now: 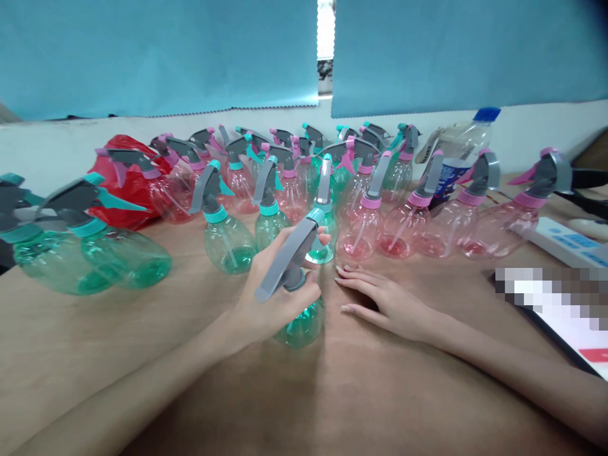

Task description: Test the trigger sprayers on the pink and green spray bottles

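In the head view, the left hand point(270, 310) is wrapped round the neck of a green spray bottle point(304, 324), just short of the bottle row point(403, 235); the right hand point(394, 301) lies palm down, fingers extended, with open counter point(266, 405) nearer the person

blue curtains point(156, 57) hang along a white wall point(52, 147) behind the brown counter point(380, 399), bright light point(326, 28) filling the narrow gap between them.
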{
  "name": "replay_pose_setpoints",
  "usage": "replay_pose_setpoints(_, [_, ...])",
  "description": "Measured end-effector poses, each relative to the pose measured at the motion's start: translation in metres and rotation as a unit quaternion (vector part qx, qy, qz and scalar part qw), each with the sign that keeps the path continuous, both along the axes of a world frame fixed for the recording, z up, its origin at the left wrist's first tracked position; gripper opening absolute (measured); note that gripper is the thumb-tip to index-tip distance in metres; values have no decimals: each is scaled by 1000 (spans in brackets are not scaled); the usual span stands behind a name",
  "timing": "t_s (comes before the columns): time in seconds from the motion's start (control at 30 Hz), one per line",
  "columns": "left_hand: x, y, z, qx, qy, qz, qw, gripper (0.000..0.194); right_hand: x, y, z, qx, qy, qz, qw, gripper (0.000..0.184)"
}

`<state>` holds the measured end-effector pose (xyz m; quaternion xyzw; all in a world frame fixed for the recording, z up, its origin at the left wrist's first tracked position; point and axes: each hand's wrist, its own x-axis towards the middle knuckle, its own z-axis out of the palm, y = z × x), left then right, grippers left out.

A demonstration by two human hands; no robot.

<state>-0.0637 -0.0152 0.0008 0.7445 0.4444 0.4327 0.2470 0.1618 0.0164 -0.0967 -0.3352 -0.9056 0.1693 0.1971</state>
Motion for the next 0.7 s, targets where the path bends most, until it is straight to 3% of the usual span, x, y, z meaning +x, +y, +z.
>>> replay_pose_setpoints(0.7, [2,-1,2,18,-14,-4,1000,42,0,0,-2,6,-11,-6,1000,54])
